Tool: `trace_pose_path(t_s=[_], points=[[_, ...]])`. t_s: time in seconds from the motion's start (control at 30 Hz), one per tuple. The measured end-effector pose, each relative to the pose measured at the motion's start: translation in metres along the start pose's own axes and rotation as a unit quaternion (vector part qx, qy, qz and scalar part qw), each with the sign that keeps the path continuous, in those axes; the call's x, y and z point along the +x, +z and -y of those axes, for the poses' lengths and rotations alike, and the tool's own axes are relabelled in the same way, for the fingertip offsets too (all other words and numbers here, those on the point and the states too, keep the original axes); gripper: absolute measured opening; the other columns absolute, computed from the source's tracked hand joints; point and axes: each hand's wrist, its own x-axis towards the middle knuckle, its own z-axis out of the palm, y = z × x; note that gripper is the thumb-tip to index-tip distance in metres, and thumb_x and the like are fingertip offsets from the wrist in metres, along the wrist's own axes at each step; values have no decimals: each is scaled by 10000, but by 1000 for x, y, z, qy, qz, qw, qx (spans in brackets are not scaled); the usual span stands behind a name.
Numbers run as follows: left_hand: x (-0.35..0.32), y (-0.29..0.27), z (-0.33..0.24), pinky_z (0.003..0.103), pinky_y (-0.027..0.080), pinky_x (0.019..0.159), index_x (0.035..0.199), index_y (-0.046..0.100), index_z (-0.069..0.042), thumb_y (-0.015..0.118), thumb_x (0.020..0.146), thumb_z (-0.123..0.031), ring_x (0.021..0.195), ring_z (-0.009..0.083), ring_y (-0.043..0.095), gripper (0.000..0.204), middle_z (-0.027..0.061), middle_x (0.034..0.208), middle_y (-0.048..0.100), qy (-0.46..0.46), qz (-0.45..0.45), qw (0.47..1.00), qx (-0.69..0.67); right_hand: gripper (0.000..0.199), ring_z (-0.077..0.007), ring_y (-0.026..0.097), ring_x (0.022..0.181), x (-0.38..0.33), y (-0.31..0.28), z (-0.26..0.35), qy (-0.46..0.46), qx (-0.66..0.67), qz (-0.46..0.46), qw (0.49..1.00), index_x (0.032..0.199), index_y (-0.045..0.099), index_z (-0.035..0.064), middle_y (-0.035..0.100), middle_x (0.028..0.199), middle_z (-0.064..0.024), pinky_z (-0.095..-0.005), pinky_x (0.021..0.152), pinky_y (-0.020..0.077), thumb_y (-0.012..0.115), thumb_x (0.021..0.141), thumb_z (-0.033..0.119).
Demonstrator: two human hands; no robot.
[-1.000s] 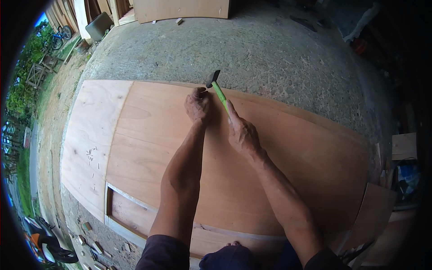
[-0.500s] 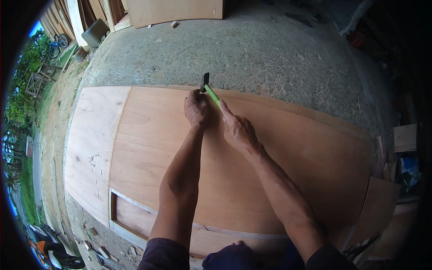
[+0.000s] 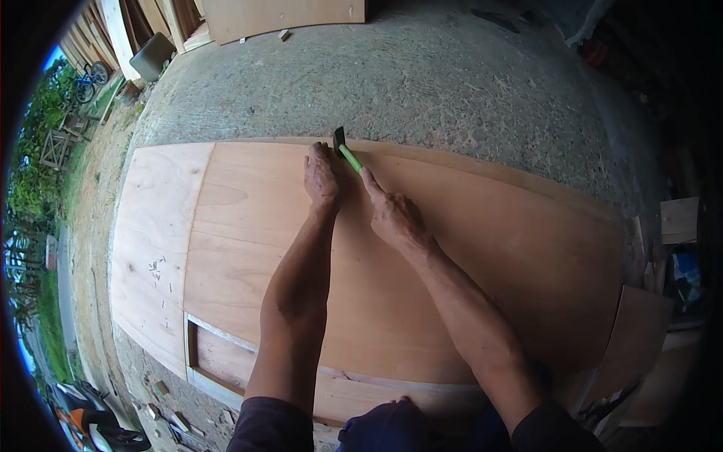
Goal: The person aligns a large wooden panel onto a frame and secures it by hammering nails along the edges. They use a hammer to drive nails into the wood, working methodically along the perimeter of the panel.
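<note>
A large brown plywood sheet lies in front of me. My right hand is closed round the green handle of a hammer. The dark hammer head is down by the sheet's far edge, close beside my left fingers. At that edge rests my left hand, its fingers bent and pressed together; whatever they hold, if anything, is too small or hidden to make out. Several small nails lie scattered on the paler plywood strip at the left end.
A pale wooden frame with a recessed opening shows at the near left. Rough concrete floor stretches beyond the sheet, with an upright board at the back. Wood offcuts and a motorcycle are at the lower left.
My left hand has shifted slightly left and turned, its fingers nearer the far edge. The hammer has moved a little left, and its head sits slightly lower.
</note>
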Motion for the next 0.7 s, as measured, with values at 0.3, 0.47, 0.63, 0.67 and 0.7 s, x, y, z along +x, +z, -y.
trace_pose_path(t_s=[0.3, 0.47, 0.63, 0.67, 0.7], points=[[-7, -5, -18, 438, 456, 1012, 1245, 528, -77, 556, 918, -106, 1147, 344, 575, 329, 122, 1201, 635, -14, 10, 1000, 9, 778, -397, 696, 766, 8, -19, -11, 30, -102, 166, 980, 1573, 288, 214, 679, 814, -219, -520, 698, 552, 549, 865, 26], [-31, -16, 1, 433, 477, 946, 1130, 629, -116, 625, 822, -86, 1077, 338, 573, 310, 118, 1087, 636, 102, -10, 994, 23, 730, -347, 681, 901, -33, -59, -89, -56, -118, 129, 983, 1568, 287, 124, 665, 1147, -230, -440, 682, 558, 496, 879, 4], [-153, -25, -59, 492, 418, 1052, 970, 678, -137, 681, 791, -77, 1004, 302, 615, 190, 70, 920, 653, 314, 197, 923, -104, 584, -279, 595, 1171, -96, -87, -156, -320, -506, 80, 797, 1506, 375, 2, 471, 1459, -251, -307, 699, 536, 468, 930, 42], [-183, -22, -72, 507, 402, 1074, 952, 692, -134, 694, 786, -74, 993, 291, 628, 176, 62, 909, 656, 343, 223, 903, -129, 557, -267, 571, 1217, -94, -109, -126, -339, -616, 108, 703, 1491, 396, -9, 432, 1495, -250, -282, 702, 530, 465, 942, 55], [-211, -16, -83, 513, 375, 1111, 974, 704, -144, 704, 775, -77, 1005, 280, 628, 210, 51, 921, 656, 359, 256, 887, -135, 533, -255, 546, 1262, -93, -131, -104, -348, -715, 134, 591, 1477, 417, -20, 394, 1531, -249, -256, 706, 524, 461, 954, 68]])
